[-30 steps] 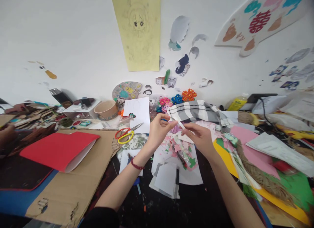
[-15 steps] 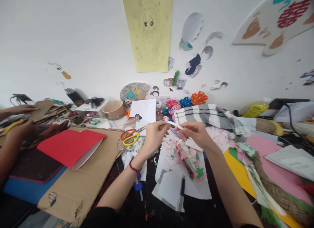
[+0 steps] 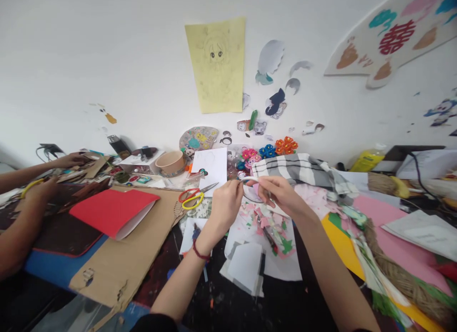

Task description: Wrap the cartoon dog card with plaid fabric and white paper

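Between my two hands a narrow white strip [image 3: 250,178] is held, bowed upward; it looks like paper, though I cannot be sure. My left hand [image 3: 227,201] pinches its left end between thumb and fingertips. At the other end, my right hand [image 3: 280,193] grips it with thumb and index finger, the other fingers loosely curled. Below the hands lies a white sheet [image 3: 285,270] scattered with pink and green scraps [image 3: 266,222]. Scissors with red and yellow handles [image 3: 193,199] rest just left of my left hand.
At the left, another person's hand [image 3: 43,189] holds something with a yellow handle. A red folder [image 3: 114,210] lies on brown cardboard [image 3: 143,241]. Behind my hands are colourful flowers [image 3: 267,151] and a checkered cloth [image 3: 303,168]. Twine [image 3: 396,270] lies at right.
The white strip is bent more tightly and my hands are closer together. My view has shifted, so the wall items sit lower. The other person's far hand has moved away toward the back.
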Available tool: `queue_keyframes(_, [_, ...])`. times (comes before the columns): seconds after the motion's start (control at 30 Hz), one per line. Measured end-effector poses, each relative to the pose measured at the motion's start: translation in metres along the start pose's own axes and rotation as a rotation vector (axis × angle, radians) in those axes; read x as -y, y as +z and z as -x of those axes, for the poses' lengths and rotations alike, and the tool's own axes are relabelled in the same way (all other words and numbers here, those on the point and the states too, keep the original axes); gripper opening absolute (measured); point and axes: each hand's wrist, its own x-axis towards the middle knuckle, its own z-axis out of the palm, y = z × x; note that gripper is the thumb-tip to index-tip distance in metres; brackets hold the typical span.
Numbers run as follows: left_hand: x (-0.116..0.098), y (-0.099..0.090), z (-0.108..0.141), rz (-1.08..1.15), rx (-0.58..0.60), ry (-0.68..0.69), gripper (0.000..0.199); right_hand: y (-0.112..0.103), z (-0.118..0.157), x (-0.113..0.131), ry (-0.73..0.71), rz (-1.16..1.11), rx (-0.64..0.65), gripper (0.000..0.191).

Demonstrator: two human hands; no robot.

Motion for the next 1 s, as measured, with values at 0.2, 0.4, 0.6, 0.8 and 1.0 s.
queue_keyframes(0.2, [-0.017, 0.009, 0.027, -0.044, -0.016, -0.119, 0.027, 0.01, 0.011, -0.036, -0.137, 0.038, -0.08, 0.036])
queue_keyframes(0.4, [-0.028, 0.037, 0.064, 0.178, -0.012, 0.041, 0.045, 0.013, 0.037, -0.084, -0.221, 0.151, -0.18, 0.045])
queue_keyframes(0.6, [-0.019, 0.058, 0.073, 0.472, -0.091, 0.012, 0.051, 0.006, 0.06, -0.087, -0.23, 0.202, -0.094, 0.042])
queue_keyframes(0.8, [-0.014, 0.068, 0.071, 0.664, -0.102, -0.007, 0.043, -0.004, 0.068, -0.075, -0.199, 0.356, 0.079, 0.038])
queue_keyframes(1.0, [-0.012, 0.064, 0.081, 0.636, -0.147, -0.008, 0.034, -0.004, 0.067, -0.081, -0.218, 0.375, 0.089, 0.035])
